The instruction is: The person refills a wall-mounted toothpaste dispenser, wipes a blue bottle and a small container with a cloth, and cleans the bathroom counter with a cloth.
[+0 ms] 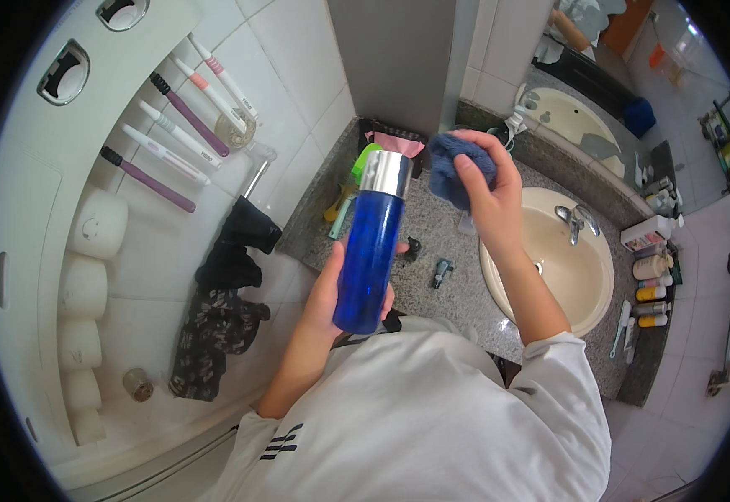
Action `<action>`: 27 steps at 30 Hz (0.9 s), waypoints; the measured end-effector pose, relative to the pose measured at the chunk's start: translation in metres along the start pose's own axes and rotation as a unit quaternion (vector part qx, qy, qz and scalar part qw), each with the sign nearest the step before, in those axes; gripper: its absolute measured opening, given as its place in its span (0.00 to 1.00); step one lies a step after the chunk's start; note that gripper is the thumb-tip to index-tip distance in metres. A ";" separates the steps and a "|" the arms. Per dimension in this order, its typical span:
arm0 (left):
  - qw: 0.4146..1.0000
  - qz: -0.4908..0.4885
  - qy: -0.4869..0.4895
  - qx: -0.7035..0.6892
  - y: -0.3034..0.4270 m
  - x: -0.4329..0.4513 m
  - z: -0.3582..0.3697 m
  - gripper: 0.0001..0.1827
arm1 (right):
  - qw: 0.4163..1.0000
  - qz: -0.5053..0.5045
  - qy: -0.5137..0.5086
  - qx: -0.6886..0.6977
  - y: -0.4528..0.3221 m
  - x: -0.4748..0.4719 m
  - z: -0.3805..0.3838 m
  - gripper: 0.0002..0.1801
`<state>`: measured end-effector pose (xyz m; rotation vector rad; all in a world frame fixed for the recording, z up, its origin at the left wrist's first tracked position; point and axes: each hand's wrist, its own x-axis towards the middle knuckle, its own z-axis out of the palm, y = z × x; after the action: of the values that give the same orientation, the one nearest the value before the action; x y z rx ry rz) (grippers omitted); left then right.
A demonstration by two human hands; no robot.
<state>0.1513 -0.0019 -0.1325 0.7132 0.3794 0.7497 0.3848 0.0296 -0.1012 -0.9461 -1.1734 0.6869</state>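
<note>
My left hand (325,295) is closed around a translucent blue bottle (370,263) with a shiny silver cap (387,172); the bottle is tilted slightly, cap end away from me. To its right, my right hand (494,194) grips a bunched dark blue cloth (456,168), held apart from the bottle. Below both hands lies a speckled granite counter (424,301). A small dark object (411,248) and a small grey-and-black item (442,272) rest on it. Behind the cap are a green plastic item (365,162) and a pink item (396,143).
An oval cream sink (547,270) with a chrome faucet (576,223) is at right, beside several bottles (652,267) and a mirror (641,113). Toothbrushes (205,93) hang at left above toilet rolls (82,285); dark cloths (214,339) hang by the tiled wall.
</note>
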 end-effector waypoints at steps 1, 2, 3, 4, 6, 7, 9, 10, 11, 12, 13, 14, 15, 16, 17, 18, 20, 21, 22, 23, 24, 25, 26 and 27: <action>1.000 -0.003 -0.013 0.000 0.003 0.001 0.003 0.38 | 0.990 -0.106 -0.013 -0.097 -0.002 0.003 0.005 0.14; 1.000 -0.005 -0.025 0.001 0.004 0.002 0.005 0.39 | 0.975 -0.160 -0.023 -0.152 -0.012 0.004 0.013 0.13; 0.999 -0.007 -0.037 0.000 0.005 0.003 0.007 0.41 | 0.964 -0.173 -0.050 -0.196 -0.020 0.003 0.021 0.14; 0.999 0.006 -0.019 0.034 0.003 0.002 0.010 0.44 | 0.919 -0.262 -0.089 -0.280 -0.014 0.001 0.023 0.15; 1.000 0.012 -0.017 0.021 0.006 0.004 0.002 0.46 | 0.895 -0.287 -0.197 -0.280 -0.015 -0.030 0.032 0.18; 1.000 0.015 -0.014 0.016 0.008 0.006 0.000 0.47 | 0.873 -0.329 -0.256 -0.254 -0.023 -0.046 0.041 0.21; 0.992 0.041 0.046 0.108 0.016 0.004 0.007 0.49 | 0.822 -0.425 -0.295 -0.238 -0.028 -0.080 0.054 0.18; 0.985 0.061 0.090 0.132 0.011 0.004 0.008 0.46 | 0.823 -0.422 -0.290 -0.245 -0.032 -0.075 0.052 0.15; 0.983 0.057 0.080 0.157 0.012 0.001 0.010 0.44 | 0.824 -0.419 -0.285 -0.254 -0.037 -0.066 0.047 0.12; 0.980 0.049 0.068 0.180 0.011 0.002 0.011 0.41 | 0.831 -0.418 -0.237 -0.282 -0.033 -0.048 0.042 0.13; 0.978 0.019 0.010 0.207 0.016 -0.004 0.012 0.39 | 0.836 -0.417 -0.190 -0.302 -0.029 -0.024 0.037 0.13; 0.980 0.039 0.031 0.191 0.013 -0.002 0.016 0.37 | 0.848 -0.388 -0.143 -0.333 -0.033 -0.001 0.033 0.14; 0.975 0.033 0.040 0.215 0.016 -0.004 0.019 0.38 | 0.853 -0.359 -0.092 -0.366 -0.041 0.014 0.029 0.16; 0.976 0.043 0.036 0.211 0.014 -0.005 0.019 0.37 | 0.849 -0.373 -0.103 -0.360 -0.043 0.012 0.033 0.17; 0.976 0.054 0.031 0.207 0.011 -0.004 0.017 0.37 | 0.856 -0.359 -0.149 -0.342 -0.042 -0.005 0.039 0.17; 0.965 0.092 0.040 0.242 0.008 -0.001 0.010 0.35 | 0.851 -0.353 -0.208 -0.329 -0.043 -0.027 0.045 0.17; 0.959 0.126 0.049 0.249 0.005 0.002 -0.003 0.34 | 0.844 -0.324 -0.313 -0.292 -0.050 -0.067 0.050 0.15; 0.965 0.123 0.051 0.224 0.007 -0.001 -0.004 0.34 | 0.841 -0.308 -0.356 -0.266 -0.054 -0.077 0.051 0.13; 0.972 0.118 0.048 0.197 0.009 -0.002 -0.003 0.34 | 0.863 -0.251 -0.397 -0.185 -0.051 -0.079 0.047 0.12; 0.989 0.089 0.030 0.117 0.013 -0.004 0.000 0.35 | 0.875 -0.191 -0.434 -0.103 -0.044 -0.082 0.039 0.12; 0.990 0.092 0.017 0.106 0.016 -0.005 0.000 0.36 | 0.875 -0.128 -0.467 -0.017 -0.035 -0.083 0.032 0.12; 0.991 0.095 0.002 0.095 0.020 -0.006 0.000 0.37 | 0.920 -0.052 -0.389 -0.004 -0.030 -0.083 0.025 0.17; 0.992 0.098 -0.013 0.084 0.023 -0.006 0.001 0.38 | 0.952 0.025 -0.306 0.009 -0.025 -0.082 0.018 0.22; 0.989 0.095 -0.009 0.115 0.025 -0.009 0.003 0.38 | 0.970 0.100 -0.221 0.026 -0.022 -0.079 0.015 0.26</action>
<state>0.1346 0.0038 -0.1123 0.9832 0.3887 0.8874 0.3485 -0.0442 -0.1161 -0.8998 -1.4520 1.1281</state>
